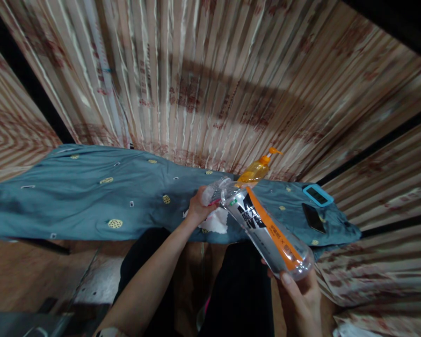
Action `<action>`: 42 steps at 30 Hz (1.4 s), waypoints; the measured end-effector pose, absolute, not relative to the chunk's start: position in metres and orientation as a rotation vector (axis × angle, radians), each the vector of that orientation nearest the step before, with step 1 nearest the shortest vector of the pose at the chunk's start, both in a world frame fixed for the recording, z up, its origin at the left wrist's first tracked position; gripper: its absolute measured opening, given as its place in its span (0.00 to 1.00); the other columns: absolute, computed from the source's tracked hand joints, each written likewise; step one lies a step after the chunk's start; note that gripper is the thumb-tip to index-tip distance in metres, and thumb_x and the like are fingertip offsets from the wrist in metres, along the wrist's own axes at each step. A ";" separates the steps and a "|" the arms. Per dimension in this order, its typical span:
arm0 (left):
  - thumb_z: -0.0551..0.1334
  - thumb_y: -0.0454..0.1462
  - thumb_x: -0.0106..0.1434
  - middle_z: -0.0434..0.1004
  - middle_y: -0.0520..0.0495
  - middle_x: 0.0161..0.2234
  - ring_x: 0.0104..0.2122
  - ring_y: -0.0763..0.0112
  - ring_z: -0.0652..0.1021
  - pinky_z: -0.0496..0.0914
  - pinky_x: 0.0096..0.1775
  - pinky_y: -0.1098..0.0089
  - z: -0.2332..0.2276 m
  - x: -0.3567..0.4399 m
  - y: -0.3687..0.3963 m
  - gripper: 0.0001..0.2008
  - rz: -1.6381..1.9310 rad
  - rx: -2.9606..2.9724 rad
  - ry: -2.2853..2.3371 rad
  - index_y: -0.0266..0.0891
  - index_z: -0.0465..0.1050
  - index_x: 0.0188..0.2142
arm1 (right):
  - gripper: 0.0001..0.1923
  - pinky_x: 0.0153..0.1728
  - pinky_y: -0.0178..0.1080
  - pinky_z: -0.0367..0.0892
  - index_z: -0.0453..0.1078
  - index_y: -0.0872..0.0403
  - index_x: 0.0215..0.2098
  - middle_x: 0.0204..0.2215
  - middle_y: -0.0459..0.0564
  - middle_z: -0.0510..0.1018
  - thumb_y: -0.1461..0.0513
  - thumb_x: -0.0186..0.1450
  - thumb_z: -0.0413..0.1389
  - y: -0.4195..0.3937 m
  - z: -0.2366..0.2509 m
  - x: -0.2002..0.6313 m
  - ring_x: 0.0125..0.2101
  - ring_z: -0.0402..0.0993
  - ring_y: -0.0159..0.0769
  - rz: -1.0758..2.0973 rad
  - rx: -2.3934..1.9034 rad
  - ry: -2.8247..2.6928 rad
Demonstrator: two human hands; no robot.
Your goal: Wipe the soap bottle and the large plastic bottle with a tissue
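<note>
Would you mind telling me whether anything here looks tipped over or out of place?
The clear bottle is held tilted by the right hand, its open mouth toward a small container in the left hand. No spill shows.

A clear plastic bottle (270, 234) with a grey label and a long orange stripe lies tilted, base low at right, open neck raised toward a small clear bottle (214, 191), which slants just beside its mouth above the blue-clothed surface (91, 196).
</note>
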State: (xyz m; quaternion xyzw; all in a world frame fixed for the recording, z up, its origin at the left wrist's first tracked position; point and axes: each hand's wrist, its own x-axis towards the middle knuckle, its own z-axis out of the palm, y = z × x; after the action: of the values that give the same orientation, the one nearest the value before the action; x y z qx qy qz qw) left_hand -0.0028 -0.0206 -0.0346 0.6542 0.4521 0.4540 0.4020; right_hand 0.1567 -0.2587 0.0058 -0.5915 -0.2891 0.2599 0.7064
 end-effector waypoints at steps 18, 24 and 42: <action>0.71 0.36 0.48 0.81 0.50 0.41 0.42 0.61 0.80 0.73 0.46 0.65 -0.031 -0.003 -0.022 0.26 1.135 1.639 1.140 0.40 0.69 0.48 | 0.40 0.33 0.39 0.70 0.62 0.45 0.62 0.42 0.48 0.78 0.56 0.53 0.68 -0.258 0.004 0.155 0.30 0.76 0.37 0.587 -1.353 -0.629; 0.70 0.38 0.48 0.81 0.49 0.42 0.43 0.61 0.80 0.73 0.45 0.65 -0.032 -0.003 -0.022 0.26 1.136 1.643 1.142 0.40 0.68 0.47 | 0.40 0.34 0.39 0.69 0.60 0.45 0.63 0.41 0.47 0.79 0.56 0.54 0.67 -0.258 0.006 0.155 0.28 0.74 0.36 0.581 -1.360 -0.651; 0.70 0.35 0.49 0.80 0.49 0.43 0.43 0.61 0.80 0.73 0.47 0.65 -0.030 -0.003 -0.022 0.26 1.126 1.636 1.154 0.41 0.68 0.48 | 0.40 0.35 0.39 0.69 0.61 0.46 0.62 0.44 0.48 0.77 0.56 0.53 0.68 -0.257 0.006 0.154 0.32 0.75 0.37 0.588 -1.359 -0.606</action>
State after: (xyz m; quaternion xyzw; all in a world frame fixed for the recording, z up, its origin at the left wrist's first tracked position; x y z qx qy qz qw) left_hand -0.0030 -0.0221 -0.0297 0.6498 0.4582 0.4471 0.4098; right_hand 0.1536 -0.2570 0.0060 -0.6094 -0.2718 0.2638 0.6965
